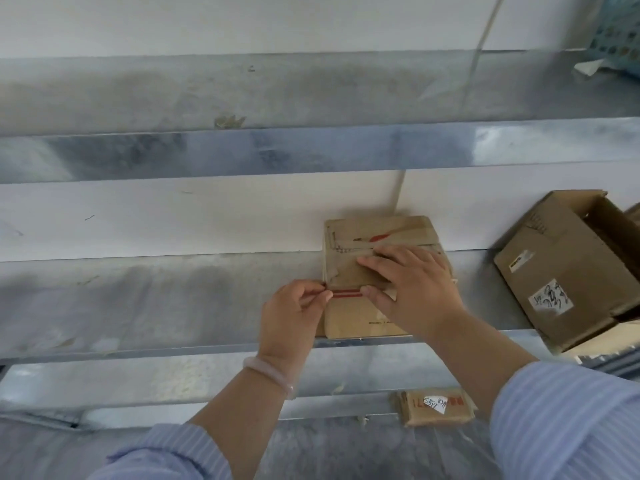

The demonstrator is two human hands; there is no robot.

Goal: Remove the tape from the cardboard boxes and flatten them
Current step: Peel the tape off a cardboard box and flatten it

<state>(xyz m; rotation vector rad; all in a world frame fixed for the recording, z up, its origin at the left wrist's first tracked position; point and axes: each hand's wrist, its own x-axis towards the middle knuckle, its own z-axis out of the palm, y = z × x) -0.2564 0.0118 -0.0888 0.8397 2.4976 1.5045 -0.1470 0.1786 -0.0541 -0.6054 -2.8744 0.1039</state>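
Flattened cardboard box [351, 322]: lies flat on the middle metal shelf [156, 299], right of centre, its far edge against the white wall [173, 216] and its near edge at the shelf's front lip. Brown tape bands cross its far half. A red-striped strip [346, 292] runs across it from the left edge.

Left hand [294, 313]: at the box's left edge, thumb and forefinger pinched together on the left end of the red-striped strip, other fingers curled. Cannot tell whether the strip has lifted off the cardboard. Pale bracelet [270, 374] on this wrist.

Right hand [415, 282]: flat on top of the box, fingers straight and pointing left, pressing down; thumb tip sits at the right end of the visible strip.

Both forearms come out of light blue striped sleeves [568, 420].

Right, same shelf: open cardboard box [561, 271], tilted, opening towards far right, white scribbled label [550, 296] on its near face. It stands well apart from the flat box.

Lower level, near: small flat brown packet [433, 407] with a white sticker.

Upper shelf [242, 91], far right: teal perforated basket [620, 32], partly cut by the frame.
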